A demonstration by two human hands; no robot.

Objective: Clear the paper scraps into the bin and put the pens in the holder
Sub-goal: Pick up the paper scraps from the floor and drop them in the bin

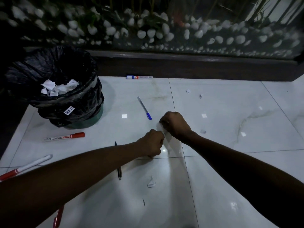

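My left hand (152, 143) and my right hand (174, 124) are closed fists, close together over the white tiled floor. A pale paper scrap (162, 130) shows between them and both hands grip it. More paper scraps lie on the floor: one (151, 184) below my hands, one (203, 131) to the right, two small ones (188, 91) (200, 96) further away. A blue pen (144, 108) lies just beyond my hands. A dark pen (119, 171) is partly hidden under my left forearm. The bin (69, 111), lined with a black bag, stands at the left with scraps inside.
A blue marker (139, 77) lies against the dark skirting (197, 66) at the back. A red marker (65, 137) lies in front of the bin. A red-and-white marker (26, 166) and a red pen (58, 216) are at the left edge. No pen holder is in view.
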